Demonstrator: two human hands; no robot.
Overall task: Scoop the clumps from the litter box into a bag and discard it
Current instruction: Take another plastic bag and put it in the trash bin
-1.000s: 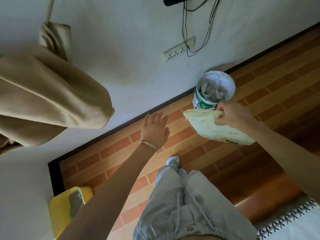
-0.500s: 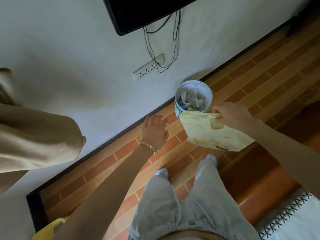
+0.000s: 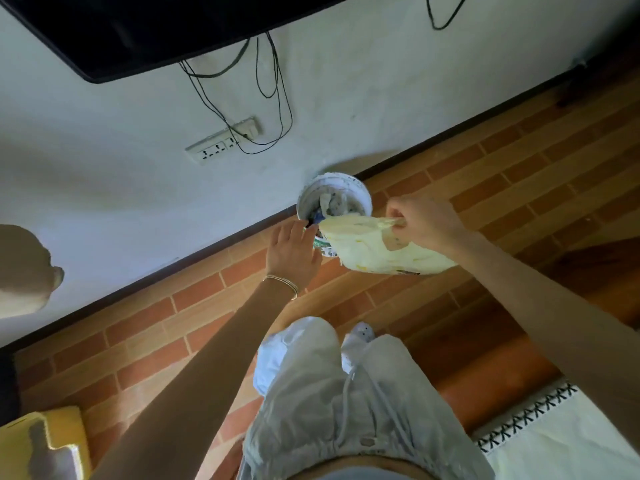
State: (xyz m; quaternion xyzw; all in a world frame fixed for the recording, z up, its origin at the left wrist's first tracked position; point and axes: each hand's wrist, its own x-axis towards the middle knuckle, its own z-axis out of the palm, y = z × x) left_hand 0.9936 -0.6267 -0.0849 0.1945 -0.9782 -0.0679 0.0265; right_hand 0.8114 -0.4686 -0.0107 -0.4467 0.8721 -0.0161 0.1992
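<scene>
The gathered neck of a pale yellow, soft plastic bag [image 3: 381,252] is pinched tight between the thumb and curled fingers of the right hand [image 3: 427,221]. The bag's full body sags below that grip, towards the person. Over the last second the bag has been carried in from above the tiles, and its far corner now overlaps the near rim of a round white plastic bucket [image 3: 360,194] already filled with crumpled waste. The left hand [image 3: 294,252], earlier spread over the floor, has been brought to the rim just left of the grip. Whether its fingers hook the rim cannot be told. Discarding is judged close, since the bag need only be lifted over the rim and released. Beyond the bucket, room is closed off by a white plastered wall [image 3: 138,202] and dark skirting [image 3: 207,252]. Open brick-patterned floor [image 3: 519,174] is left to the right of the grip
</scene>
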